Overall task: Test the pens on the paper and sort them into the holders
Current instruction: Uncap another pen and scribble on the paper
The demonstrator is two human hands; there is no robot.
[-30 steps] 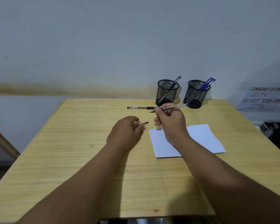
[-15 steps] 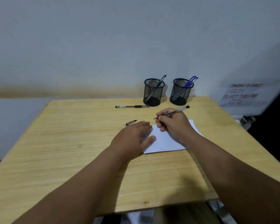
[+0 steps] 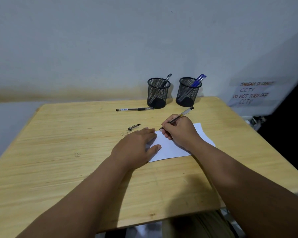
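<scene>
Dim, even light from above; my forearms throw soft shadows on the table point(image 3: 62, 169), the wide lens bends the edges, the right side smears

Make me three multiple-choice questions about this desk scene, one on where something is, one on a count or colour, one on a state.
1. Where does the loose pen cap lie?
A. On the table just beyond the left hand
B. Inside the left holder
C. On the paper

2. How many mesh holders stand by the wall?
A. One
B. Two
C. Three

3. What is the left hand doing?
A. Gripping a pen
B. Lifting a holder
C. Lying flat on the paper's edge

Answers:
1. A: the cap sits on bare table past the fingertips.
2. B: left holder and right holder stand side by side.
3. C: its fingers are straight on the paper, while the right hand holds the pen tip to the sheet.
</scene>
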